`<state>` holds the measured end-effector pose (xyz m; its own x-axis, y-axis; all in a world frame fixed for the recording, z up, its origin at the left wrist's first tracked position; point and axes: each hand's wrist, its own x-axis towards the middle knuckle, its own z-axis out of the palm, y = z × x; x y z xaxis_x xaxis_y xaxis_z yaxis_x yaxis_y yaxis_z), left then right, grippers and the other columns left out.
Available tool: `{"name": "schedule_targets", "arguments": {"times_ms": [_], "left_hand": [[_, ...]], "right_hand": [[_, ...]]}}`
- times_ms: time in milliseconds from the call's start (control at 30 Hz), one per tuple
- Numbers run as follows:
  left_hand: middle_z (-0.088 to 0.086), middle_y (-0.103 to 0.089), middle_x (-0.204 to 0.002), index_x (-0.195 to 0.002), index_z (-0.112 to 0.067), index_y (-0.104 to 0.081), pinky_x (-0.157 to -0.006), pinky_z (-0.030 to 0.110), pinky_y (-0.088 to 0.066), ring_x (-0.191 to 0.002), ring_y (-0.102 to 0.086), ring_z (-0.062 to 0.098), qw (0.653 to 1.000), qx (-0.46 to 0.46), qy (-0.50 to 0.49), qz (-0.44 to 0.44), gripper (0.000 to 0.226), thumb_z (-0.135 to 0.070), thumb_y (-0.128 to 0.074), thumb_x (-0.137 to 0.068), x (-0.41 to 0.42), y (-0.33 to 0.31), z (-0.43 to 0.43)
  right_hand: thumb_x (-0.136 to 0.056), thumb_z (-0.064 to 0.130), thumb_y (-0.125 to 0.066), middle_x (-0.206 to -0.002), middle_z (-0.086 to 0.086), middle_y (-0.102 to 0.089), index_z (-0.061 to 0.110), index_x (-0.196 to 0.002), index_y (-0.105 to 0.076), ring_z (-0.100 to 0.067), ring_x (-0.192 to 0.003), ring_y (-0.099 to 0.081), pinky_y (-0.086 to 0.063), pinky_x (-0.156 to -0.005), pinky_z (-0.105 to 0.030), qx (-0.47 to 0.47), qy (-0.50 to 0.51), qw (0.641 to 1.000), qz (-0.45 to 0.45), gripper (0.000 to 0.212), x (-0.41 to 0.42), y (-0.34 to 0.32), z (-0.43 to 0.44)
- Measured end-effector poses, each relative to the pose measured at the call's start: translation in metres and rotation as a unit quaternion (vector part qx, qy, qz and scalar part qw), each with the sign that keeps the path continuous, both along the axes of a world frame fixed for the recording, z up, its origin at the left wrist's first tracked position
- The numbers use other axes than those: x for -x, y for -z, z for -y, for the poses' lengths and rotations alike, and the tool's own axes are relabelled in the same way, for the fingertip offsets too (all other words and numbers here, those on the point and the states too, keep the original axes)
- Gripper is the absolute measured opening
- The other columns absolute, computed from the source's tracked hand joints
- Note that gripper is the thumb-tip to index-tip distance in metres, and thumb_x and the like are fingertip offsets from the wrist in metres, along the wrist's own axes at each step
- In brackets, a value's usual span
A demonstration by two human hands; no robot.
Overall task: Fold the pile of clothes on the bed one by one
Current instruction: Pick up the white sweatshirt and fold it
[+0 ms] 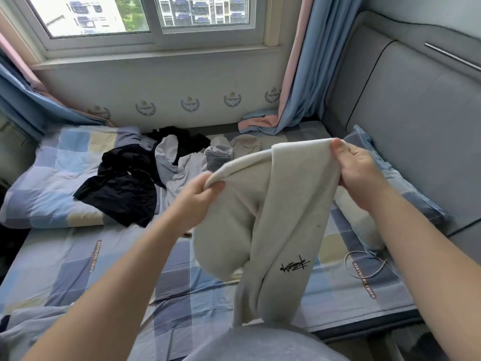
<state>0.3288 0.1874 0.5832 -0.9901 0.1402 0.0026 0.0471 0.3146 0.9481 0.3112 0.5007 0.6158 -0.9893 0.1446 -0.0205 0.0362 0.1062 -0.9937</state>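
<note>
Head view: both hands hold the beige garment (286, 204) up in the air over the bed (65, 261), its top edge stretched between them.

- Left hand (200, 194): at the garment's upper left corner. Grip is a pinch, with the thumb on the near face and the fingers curled behind the cloth.
- Right hand (356, 168): at the garment's upper right corner and higher than the left. Grip is also a pinch, with the fingers curled over the edge and fabric bunched in them.
- From the two grips the garment hangs in two thick folds. A black script print (294, 265) sits on the lower right fold. The bottom end drops to the grey cloth at the lower frame edge; whether it touches the sheet I cannot tell.

Behind the garment, toward the window (156, 16), the pile of clothes (161, 162) lies on the bed:
- A black piece (122, 188) lies spread to the garment's left.
- A grey-and-white striped piece (177, 162) lies just behind the left hand.
- A second pale piece (247, 143) lies behind the garment's top edge.

To the garment's right, a checked pillow (406, 188) lies against the grey padded headboard (416, 100). A looped white cord (364, 264) lies on the sheet beside the garment's lower half.

To the garment's far left, past the black piece, lies a folded checked quilt (52, 173).
</note>
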Motion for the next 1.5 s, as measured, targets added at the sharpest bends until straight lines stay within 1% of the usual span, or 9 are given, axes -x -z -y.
{"name": "schedule_targets", "arguments": {"times_ms": [200,267,400,567,867,967,1100,1200,1500], "left_hand": [[-0.005,-0.04,-0.07,-0.079,-0.008,-0.048,-0.056,0.023,-0.031,-0.064,-0.036,0.007,0.992,-0.051,-0.075,-0.093,0.027,-0.02,-0.055,-0.102,0.009,-0.059,-0.005],[-0.005,-0.041,-0.069,-0.077,-0.012,-0.049,-0.057,0.024,-0.031,-0.066,-0.036,0.01,0.988,-0.093,-0.067,-0.101,0.027,-0.017,-0.055,-0.102,0.009,-0.078,-0.016],[-0.002,-0.05,-0.076,-0.078,-0.019,-0.061,-0.065,0.026,-0.037,-0.074,-0.043,0.012,0.983,-0.16,-0.009,-0.094,0.02,-0.02,-0.058,-0.098,0.011,-0.108,-0.035],[0.0,-0.059,-0.084,-0.088,-0.02,-0.069,-0.072,0.028,-0.045,-0.081,-0.053,0.014,0.986,-0.148,-0.032,-0.075,0.015,-0.024,-0.061,-0.1,0.021,-0.116,-0.012],[-0.007,-0.056,-0.075,-0.096,-0.012,-0.067,-0.054,0.01,-0.038,-0.066,-0.049,0.006,0.96,0.088,-0.245,-0.1,0.013,-0.024,-0.066,-0.094,0.049,-0.081,0.053],[-0.01,-0.058,-0.091,-0.124,-0.015,-0.058,-0.063,0.002,-0.041,-0.077,-0.055,-0.003,0.967,0.066,-0.241,-0.059,0.032,-0.018,-0.067,-0.095,0.049,-0.068,0.049],[-0.001,-0.058,-0.127,-0.129,-0.026,-0.058,-0.105,0.033,-0.044,-0.12,-0.054,0.018,0.972,0.183,-0.136,-0.051,0.059,-0.048,-0.078,-0.078,0.031,-0.037,0.026],[-0.006,-0.06,-0.118,-0.113,-0.029,-0.064,-0.097,0.034,-0.045,-0.112,-0.056,0.013,0.977,0.19,-0.055,-0.082,0.054,-0.063,-0.078,-0.074,-0.001,-0.017,-0.014],[-0.018,-0.067,-0.08,-0.084,-0.034,-0.061,-0.071,0.02,-0.046,-0.076,-0.059,-0.007,0.994,0.087,0.0,-0.064,0.014,-0.03,-0.063,-0.097,0.0,-0.001,-0.053]], "right_hand": [[-0.092,0.028,-0.062,-0.115,-0.003,-0.057,0.02,-0.119,-0.06,-0.021,-0.107,-0.058,-0.049,-0.084,-0.03,-0.123,0.22,0.968,-0.021,0.028,0.008,0.013,0.003],[-0.091,0.031,-0.068,-0.118,-0.001,-0.058,0.025,-0.123,-0.056,-0.014,-0.098,-0.059,-0.05,-0.084,-0.028,-0.077,0.111,0.984,-0.12,0.035,-0.015,0.014,0.037],[-0.084,0.045,-0.074,-0.132,0.016,-0.058,0.036,-0.133,-0.053,-0.002,-0.123,-0.053,-0.048,-0.094,-0.019,-0.088,-0.218,0.972,0.009,0.054,-0.045,0.044,0.113],[-0.086,0.058,-0.057,-0.089,-0.009,-0.073,0.016,-0.09,-0.071,-0.035,-0.092,-0.065,-0.052,-0.084,-0.056,-0.158,-0.203,0.966,0.033,0.044,-0.033,0.069,0.122],[-0.104,0.037,-0.05,-0.05,0.011,-0.042,0.015,-0.063,-0.047,-0.006,-0.049,-0.036,-0.029,-0.052,-0.027,-0.303,-0.241,0.92,-0.057,0.047,-0.015,0.008,0.074],[-0.104,0.035,-0.051,-0.055,0.006,-0.044,-0.001,-0.078,-0.06,-0.012,-0.048,-0.037,-0.028,-0.045,-0.027,-0.206,-0.22,0.953,-0.025,0.045,-0.008,-0.006,0.075],[-0.103,0.038,-0.054,-0.074,-0.024,-0.062,0.009,-0.094,-0.073,-0.032,-0.057,-0.052,-0.047,-0.048,-0.044,-0.049,-0.13,0.99,0.032,0.036,-0.005,-0.023,0.084],[-0.104,0.033,-0.053,-0.095,-0.02,-0.074,0.009,-0.097,-0.075,-0.03,-0.087,-0.071,-0.06,-0.081,-0.045,0.046,-0.083,0.994,0.049,0.033,0.001,-0.036,0.09],[-0.107,0.03,-0.047,-0.104,-0.012,-0.074,0.011,-0.111,-0.071,-0.025,-0.098,-0.071,-0.06,-0.084,-0.038,0.169,-0.084,0.981,0.042,0.031,0.006,-0.044,0.096]]}}
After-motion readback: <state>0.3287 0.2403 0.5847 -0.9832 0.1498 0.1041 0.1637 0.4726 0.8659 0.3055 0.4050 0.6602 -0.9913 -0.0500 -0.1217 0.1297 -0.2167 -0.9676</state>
